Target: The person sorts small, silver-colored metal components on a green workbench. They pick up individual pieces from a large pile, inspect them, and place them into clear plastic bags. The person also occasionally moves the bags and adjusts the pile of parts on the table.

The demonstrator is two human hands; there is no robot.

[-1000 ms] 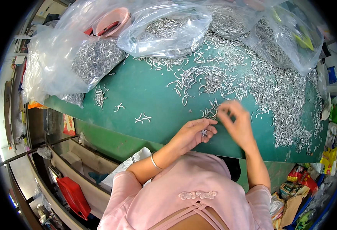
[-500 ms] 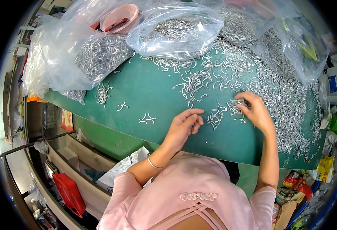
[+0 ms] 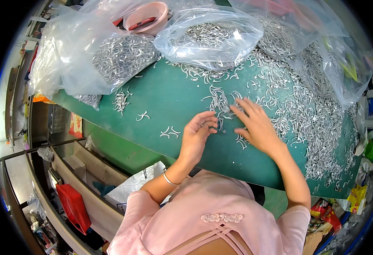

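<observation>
Small silver curved metal pieces (image 3: 218,100) lie in a loose cluster on the green tabletop (image 3: 152,104). Over the near right edge of that cluster is my right hand (image 3: 258,129), fingers spread and thumb apart, with pieces beneath and beside its fingertips. My left hand (image 3: 195,138) is just left of it, its fingers curled in toward the thumb; whatever they hold, if anything, is hidden. A few separate curved pieces (image 3: 170,132) lie to the left of my left hand, with a smaller group (image 3: 142,115) farther left.
A broad heap of the same pieces (image 3: 322,131) covers the right side. Clear plastic bags of pieces stand along the back, one open bag (image 3: 207,38) in the middle. Behind them is a pink basket (image 3: 163,15). A red basket (image 3: 74,208) sits low at the left.
My right hand has moved left from the pieces it was gathering and its fingers have spread. My left hand has shifted slightly up, fingers still curled. The whole view has shifted a little.
</observation>
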